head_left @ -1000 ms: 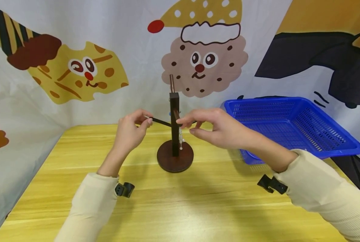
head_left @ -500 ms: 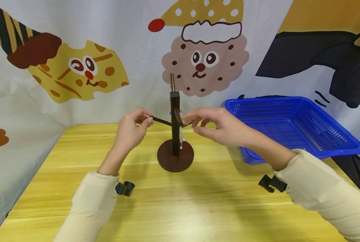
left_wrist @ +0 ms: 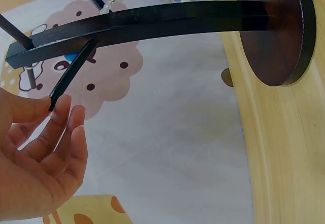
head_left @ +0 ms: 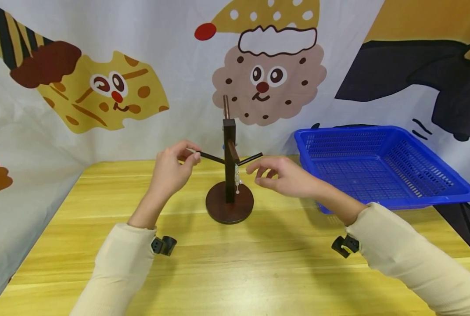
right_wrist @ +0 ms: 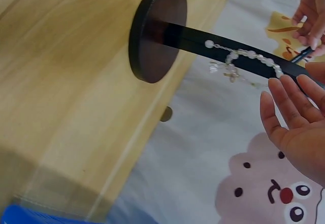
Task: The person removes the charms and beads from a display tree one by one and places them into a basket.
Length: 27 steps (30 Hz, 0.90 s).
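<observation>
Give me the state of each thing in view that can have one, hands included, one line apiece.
Stand: upright on the table.
Left peg: outer end pinched by the left hand.
Right peg: outer end uncovered.
Beaded bracelet: hanging from the stand.
Blue basket: open side up.
Left hand: pinching the left peg.
Right hand: fingers relaxed, holding nothing.
</observation>
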### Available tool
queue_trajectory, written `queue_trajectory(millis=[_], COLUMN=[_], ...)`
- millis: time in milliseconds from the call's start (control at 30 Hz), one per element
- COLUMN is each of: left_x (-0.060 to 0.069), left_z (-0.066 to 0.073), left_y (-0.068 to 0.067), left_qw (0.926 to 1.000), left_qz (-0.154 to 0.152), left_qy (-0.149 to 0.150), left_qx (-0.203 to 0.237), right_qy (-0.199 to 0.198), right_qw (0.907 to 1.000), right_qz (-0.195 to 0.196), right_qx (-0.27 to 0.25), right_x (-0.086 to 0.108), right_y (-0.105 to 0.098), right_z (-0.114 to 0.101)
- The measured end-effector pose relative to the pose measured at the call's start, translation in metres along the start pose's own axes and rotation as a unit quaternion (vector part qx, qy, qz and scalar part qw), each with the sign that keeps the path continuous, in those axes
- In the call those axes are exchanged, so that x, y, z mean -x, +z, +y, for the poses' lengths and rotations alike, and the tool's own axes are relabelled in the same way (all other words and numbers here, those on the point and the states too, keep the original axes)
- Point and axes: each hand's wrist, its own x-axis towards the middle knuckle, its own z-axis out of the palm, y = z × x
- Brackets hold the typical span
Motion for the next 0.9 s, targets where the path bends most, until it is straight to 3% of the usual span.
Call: queue_trajectory(millis=[300,900], left_x=[-0.001,0.0], left_z=[0.0,0.001], left_y=[0.0,0.0], left_qw=[1.0,1.0], left_qz=[-0.001,0.0], left_qy=[0.0,0.0], left_qx=[0.001,-0.003], right_qy=[0.014,0.046], right_qw=[0.9993,0.9974], right_qz=[0.008,0.036], right_qx=[-0.033,-0.043], right_x=[-0.004,-0.016], right_y=[0.017,0.048], right_z=[0.013,0.029])
